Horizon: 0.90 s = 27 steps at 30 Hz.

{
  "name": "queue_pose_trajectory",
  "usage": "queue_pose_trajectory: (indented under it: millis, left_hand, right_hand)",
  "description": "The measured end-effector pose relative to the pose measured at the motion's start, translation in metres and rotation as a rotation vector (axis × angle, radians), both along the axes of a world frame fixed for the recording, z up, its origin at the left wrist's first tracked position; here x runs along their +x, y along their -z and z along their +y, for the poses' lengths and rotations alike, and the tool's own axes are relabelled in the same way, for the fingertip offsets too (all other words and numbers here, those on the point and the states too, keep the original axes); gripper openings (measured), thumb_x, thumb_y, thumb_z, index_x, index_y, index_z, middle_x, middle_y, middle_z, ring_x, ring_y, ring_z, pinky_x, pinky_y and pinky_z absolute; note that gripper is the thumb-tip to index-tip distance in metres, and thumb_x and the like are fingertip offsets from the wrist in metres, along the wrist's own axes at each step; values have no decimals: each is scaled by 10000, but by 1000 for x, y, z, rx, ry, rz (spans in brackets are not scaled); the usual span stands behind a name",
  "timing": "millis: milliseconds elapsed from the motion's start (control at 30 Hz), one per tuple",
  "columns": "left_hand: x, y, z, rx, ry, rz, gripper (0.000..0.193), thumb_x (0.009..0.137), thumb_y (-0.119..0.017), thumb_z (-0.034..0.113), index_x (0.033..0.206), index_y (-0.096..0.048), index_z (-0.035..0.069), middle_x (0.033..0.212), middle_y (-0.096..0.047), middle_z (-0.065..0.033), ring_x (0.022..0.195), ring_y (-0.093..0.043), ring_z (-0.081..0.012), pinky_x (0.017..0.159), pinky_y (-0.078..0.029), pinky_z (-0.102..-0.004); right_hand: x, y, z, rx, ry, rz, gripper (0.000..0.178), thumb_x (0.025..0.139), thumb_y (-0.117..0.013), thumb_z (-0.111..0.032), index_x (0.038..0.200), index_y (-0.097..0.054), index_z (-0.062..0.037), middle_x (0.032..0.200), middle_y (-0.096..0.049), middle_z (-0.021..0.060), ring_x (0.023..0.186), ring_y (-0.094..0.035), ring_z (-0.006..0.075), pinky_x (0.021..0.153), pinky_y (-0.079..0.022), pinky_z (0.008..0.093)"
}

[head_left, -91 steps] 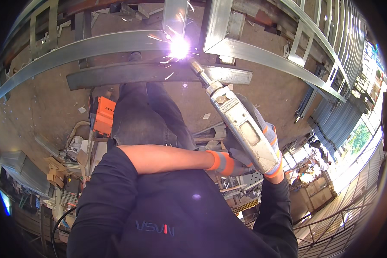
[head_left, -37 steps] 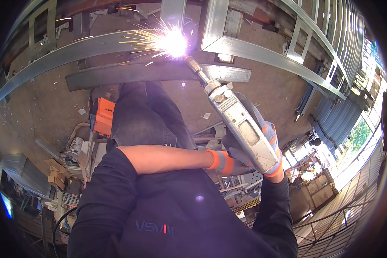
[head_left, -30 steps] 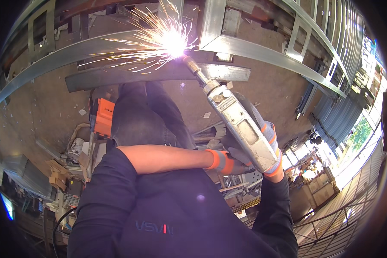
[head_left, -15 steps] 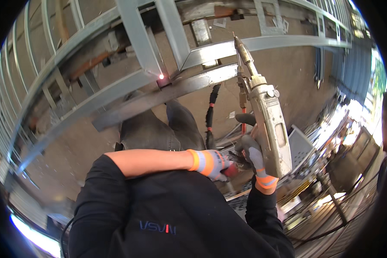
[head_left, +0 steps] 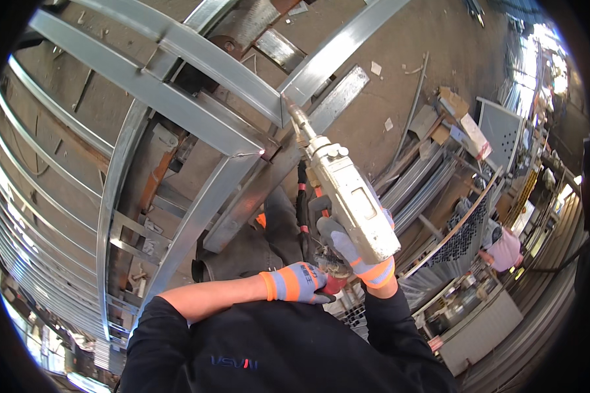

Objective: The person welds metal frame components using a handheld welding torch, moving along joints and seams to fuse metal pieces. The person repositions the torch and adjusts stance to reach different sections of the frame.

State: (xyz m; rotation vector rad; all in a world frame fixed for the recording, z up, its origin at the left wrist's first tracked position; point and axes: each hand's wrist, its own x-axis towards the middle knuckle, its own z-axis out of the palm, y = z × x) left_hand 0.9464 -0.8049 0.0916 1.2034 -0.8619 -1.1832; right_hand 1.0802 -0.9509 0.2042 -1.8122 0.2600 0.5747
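Note:
My right hand (head_left: 351, 242), in a grey and orange glove, is wrapped around the grip of a silver-coloured welding gun (head_left: 354, 200). The gun slants up and left, and its thin nozzle overlaps the joint of two square metal tubes in the picture; whether it touches them I cannot tell. Beside the right wrist, my left hand (head_left: 301, 283) is closed over something red and dark, mostly hidden by the fingers. A bright pinkish spot glows at the mitred corner of the metal frame (head_left: 203, 121), left of the nozzle.
Under the frame lies a thick steel bar (head_left: 239, 213). A dark hose (head_left: 302, 196) hangs below the gun. Bundled metal tubes (head_left: 416, 180), cardboard pieces (head_left: 453, 101) and a perforated panel (head_left: 501, 134) are on the right. Curved metal bars (head_left: 39, 216) run along the left.
The view has turned, and the frame appears rotated and closer. The gun has shifted left in the picture, its nozzle now nearer the tube joint. Both hands keep their holds.

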Motion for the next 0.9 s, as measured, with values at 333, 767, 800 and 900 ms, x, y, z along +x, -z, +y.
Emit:
queue_pose_trajectory:
  millis: [333,767,800,900]
  left_hand:
    - [7,0,30,50,23,-52,496,952,-661,498,858,-695,12,841,-686,-206,818,-680,-408,781,-542,-478]
    - [-15,13,33,-64,-43,-65,466,978,-630,515,1022,-688,55,846,-690,-182,776,-686,-390,716,-536,-481]
    - [-16,13,34,-66,-69,-84,470,978,-628,519,1014,-690,55,847,-690,-182,772,-687,-389,715,-536,-480]
    - [-12,9,38,-47,-62,-104,489,974,-627,533,962,-705,50,848,-692,-177,761,-691,-380,707,-536,-472]
  right_hand:
    - [-14,13,14,-19,94,-72,556,833,-782,-18,1371,-646,-43,1213,-730,114,1031,-724,275,862,-565,353]
    - [-25,11,29,-20,114,-10,646,859,-776,-19,1455,-527,-15,1221,-717,66,1095,-700,161,937,-562,319]
    - [-24,11,31,-21,117,-13,648,859,-776,-19,1456,-525,-16,1218,-717,63,1106,-696,164,943,-558,319]
    - [-24,13,32,-33,115,-45,632,863,-773,-23,1448,-533,-16,1208,-718,60,1121,-687,169,949,-548,313]
